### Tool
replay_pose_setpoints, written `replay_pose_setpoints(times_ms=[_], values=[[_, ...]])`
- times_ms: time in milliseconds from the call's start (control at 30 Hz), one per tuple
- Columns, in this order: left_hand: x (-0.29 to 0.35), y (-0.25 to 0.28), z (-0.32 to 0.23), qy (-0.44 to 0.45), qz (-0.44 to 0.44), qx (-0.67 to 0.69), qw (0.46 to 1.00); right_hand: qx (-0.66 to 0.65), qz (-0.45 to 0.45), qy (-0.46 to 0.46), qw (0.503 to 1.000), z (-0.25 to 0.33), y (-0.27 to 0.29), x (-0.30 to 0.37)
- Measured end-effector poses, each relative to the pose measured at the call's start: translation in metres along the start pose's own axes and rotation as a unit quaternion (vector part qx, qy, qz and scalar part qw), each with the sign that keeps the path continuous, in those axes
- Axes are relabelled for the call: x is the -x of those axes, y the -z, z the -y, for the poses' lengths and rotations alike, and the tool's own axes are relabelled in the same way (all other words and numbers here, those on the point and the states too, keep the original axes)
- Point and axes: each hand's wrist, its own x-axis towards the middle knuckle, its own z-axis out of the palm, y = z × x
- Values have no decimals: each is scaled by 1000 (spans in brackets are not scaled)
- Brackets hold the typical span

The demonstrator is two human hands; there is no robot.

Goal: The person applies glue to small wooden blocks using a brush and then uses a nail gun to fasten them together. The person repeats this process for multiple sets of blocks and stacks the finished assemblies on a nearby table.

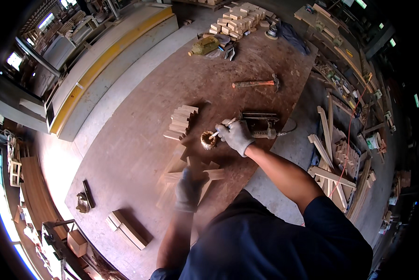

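Note:
My right hand (236,136), in a grey glove, is closed on a thin pale stick (213,136). The stick's lower end reaches into a small round pot (208,140) with a crusted, light-coloured rim. Also gloved, my left hand (188,190) is wrapped round part of a joined wooden frame (214,174) made of crossed slats. Motion blurs the frame and this hand, so its fingers show only in part. Beyond the frame lies a row of short notched wooden pieces (181,122). A dark nail gun (264,132) rests just right of my right hand.
On the brown worktable (144,112) are a hammer (256,84), a stack of wooden blocks (237,21), a yellowish bottle-like object (204,46), a few slats (127,229) and another tool (84,198). Wood offcuts (333,158) fill the right side. A long yellow-striped machine (111,65) stands left.

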Motion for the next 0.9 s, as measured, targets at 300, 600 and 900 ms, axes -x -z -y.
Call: replay_pose_setpoints(times_ms=[300,600,900], values=[[-28,11,21,12,17,66,998,-212,-77,-162,961,33,52,24],[-66,15,47,28,45,101,993,-314,-118,-185,924,10,70,37],[-83,2,56,26,8,145,989,-394,-99,-246,880,-21,69,42]])
